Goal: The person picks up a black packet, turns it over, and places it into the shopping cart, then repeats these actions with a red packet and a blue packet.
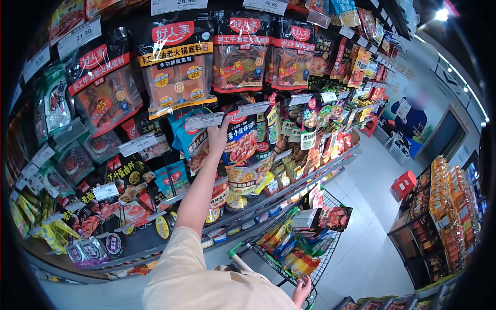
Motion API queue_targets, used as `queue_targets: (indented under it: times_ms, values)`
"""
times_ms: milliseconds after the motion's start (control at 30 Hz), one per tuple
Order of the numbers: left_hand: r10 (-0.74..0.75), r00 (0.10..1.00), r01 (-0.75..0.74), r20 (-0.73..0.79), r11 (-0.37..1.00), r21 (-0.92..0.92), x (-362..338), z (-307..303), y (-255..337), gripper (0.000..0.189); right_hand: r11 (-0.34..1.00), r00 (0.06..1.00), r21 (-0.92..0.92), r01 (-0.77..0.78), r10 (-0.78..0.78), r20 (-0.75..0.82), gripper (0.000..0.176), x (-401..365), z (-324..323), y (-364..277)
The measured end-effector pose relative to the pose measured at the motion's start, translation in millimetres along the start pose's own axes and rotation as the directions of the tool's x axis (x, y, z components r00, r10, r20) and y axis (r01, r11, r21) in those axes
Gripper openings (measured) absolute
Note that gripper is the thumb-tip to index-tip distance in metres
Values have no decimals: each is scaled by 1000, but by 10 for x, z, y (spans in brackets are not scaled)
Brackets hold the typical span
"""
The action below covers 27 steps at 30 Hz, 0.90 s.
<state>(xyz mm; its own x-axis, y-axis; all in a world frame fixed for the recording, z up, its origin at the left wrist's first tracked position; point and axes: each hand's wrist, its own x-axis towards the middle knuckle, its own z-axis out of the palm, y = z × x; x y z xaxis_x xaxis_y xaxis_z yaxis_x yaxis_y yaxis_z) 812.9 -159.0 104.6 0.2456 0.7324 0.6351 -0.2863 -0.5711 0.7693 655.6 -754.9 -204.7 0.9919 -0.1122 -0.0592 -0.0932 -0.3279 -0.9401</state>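
My left hand (218, 138) reaches up to the shelf, at the right end of a price label (204, 121). It is between a dark seasoning packet (197, 150) and a blue-and-red crayfish packet (241, 139), touching the packets; most of its fingers are hidden. Low in the view, my right hand (301, 290) is at the near side of the shopping cart (330, 249), its fingers curled beside an orange packet (301, 264). What those fingers hold is too small to name. Several colourful packets and a dark boxed item (333, 218) lie in the cart.
Large hotpot-base bags (176, 64) hang above my left hand. More packets line the shelf edge (310, 178) towards the right. Beyond the cart are tiled floor (369, 206), a red box (403, 185), a display rack (426, 222) and a white basket (399, 149).
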Motion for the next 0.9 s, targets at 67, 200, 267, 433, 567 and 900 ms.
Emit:
queue_targets:
  times_ms: [67, 200, 267, 433, 567, 900]
  values:
    - [19, 1000, -20, 5, 996, 84, -17, -5, 75, 34, 1000, 1000, 9, -3, 3, -8, 38, -6, 0, -6]
    - [37, 999, -39, 26, 997, 71, -26, -6, -47, 34, 998, 1000, 50, 23, -22, -17, 38, -2, 24, 93]
    - [-19, 997, 19, 74, 1000, 5, -52, -36, 101, 36, 999, 1000, 54, 1, 0, -9, 38, -13, 22, 70]
    - [-65, 996, 67, 68, 997, -29, -117, -48, 223, 39, 999, 1000, 48, -7, 9, -30, 38, -54, 57, 50]
    - [-176, 981, 188, 85, 966, -175, -156, -20, 329, 37, 996, 998, 84, 24, -19, -66, 38, -61, 93, 161]
    - [-323, 937, 348, 132, 892, -289, -150, -47, 364, 41, 999, 998, 21, -40, 41, -54, 39, -131, 101, 166]
